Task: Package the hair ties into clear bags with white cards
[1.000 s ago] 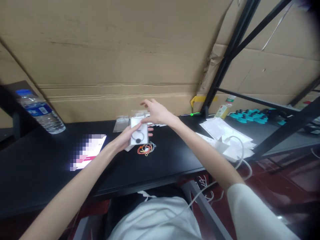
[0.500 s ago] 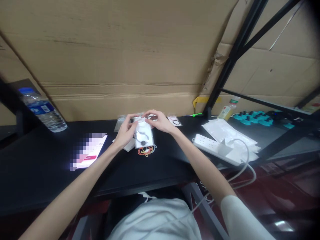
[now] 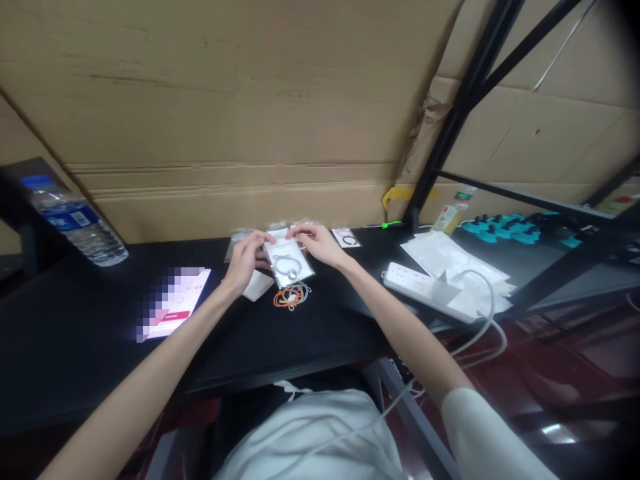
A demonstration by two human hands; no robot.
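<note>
Between my hands is a small clear plastic bag [image 3: 290,261] with a white card and a grey cord bracelet inside. My left hand [image 3: 245,260] pinches its upper left edge, and my right hand [image 3: 319,243] grips the top right edge. Just below the bag lie loose orange, yellow and grey cords [image 3: 291,297] on the black table. A white card [image 3: 258,285] lies partly under my left hand. Behind my hands are more clear bags, partly hidden. To the right, another small bag [image 3: 346,237] holds a dark ring-shaped cord.
A phone with a lit screen [image 3: 177,303] lies left on the table [image 3: 225,353]. A water bottle [image 3: 75,220] stands at the far left. On the right are a white power strip [image 3: 425,290], white packets [image 3: 453,257], a drink bottle [image 3: 454,210] and teal parts [image 3: 500,229].
The bag has turned, its lower end swinging right, and now shows a grey looped bracelet. Both hands still hold its top. The camera view has shifted slightly.
</note>
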